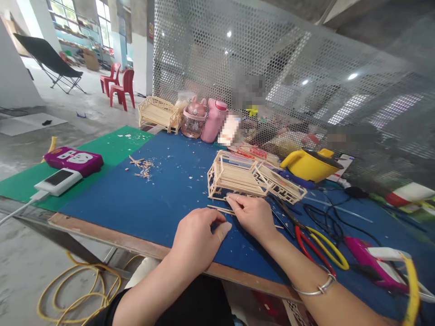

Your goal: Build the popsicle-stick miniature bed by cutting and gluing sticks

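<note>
While flat on mat, sticks (220,210) run left-right, hands (253,213) touching.

Open blue mat (142,199) leftward; stick frame (238,176), cutters (319,246) crowding right.

The surface (146,203) wore a blue mat. On it lay thin sticks (220,209), wood bits (142,166), red and yellow cutters (319,249) and a yellow pot (311,165).

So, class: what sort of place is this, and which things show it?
Probably a craft workshop: a stick-built model frame on a blue work mat, red-and-yellow-handled cutters, and bare concrete floor behind.
</note>
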